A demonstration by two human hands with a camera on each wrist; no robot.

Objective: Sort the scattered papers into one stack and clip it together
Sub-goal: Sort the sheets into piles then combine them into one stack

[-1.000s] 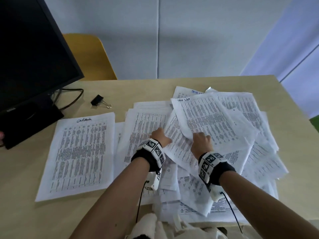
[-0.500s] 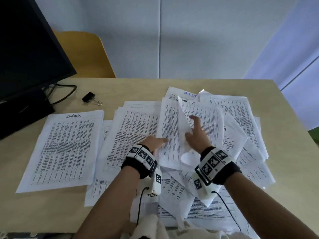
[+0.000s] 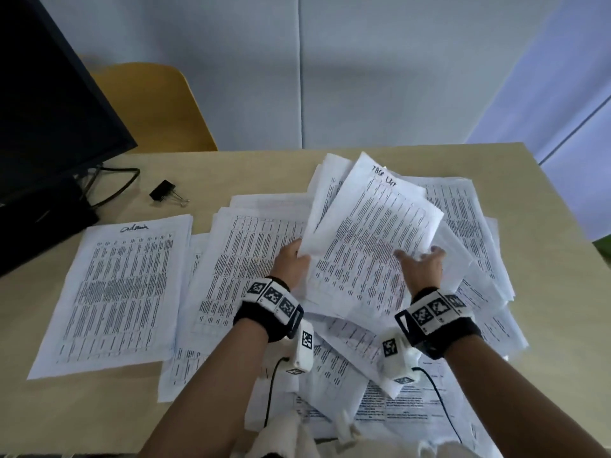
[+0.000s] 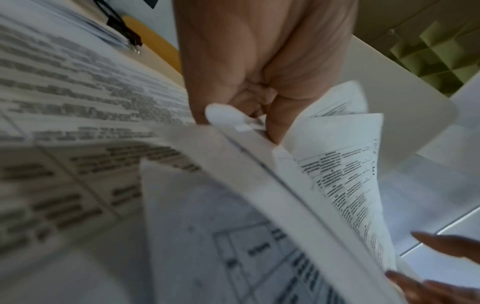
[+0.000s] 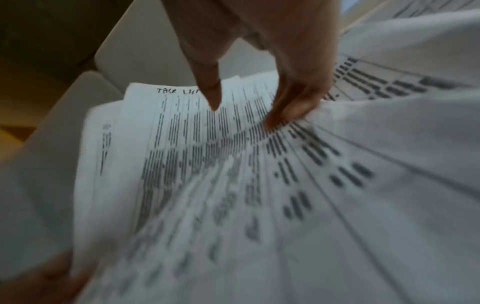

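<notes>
A bunch of printed sheets headed "TASK LIST" is raised and tilted above the scattered papers on the right half of the table. My left hand pinches the bunch's left edge, thumb on top. At the right edge my right hand holds it, with the thumb over the print and the fingers curled at the edge. A squared stack with a handwritten heading lies flat at the left. A black binder clip rests behind it, untouched.
A black monitor and its base stand at the far left, a cable trailing toward the clip. A yellow chair sits behind the wooden table. Sheets overhang the near edge, above white cloth.
Both hands lay on the pile before. They have now gathered a bunch of sheets and lifted it off the pile, its top edge tilted up and away.
</notes>
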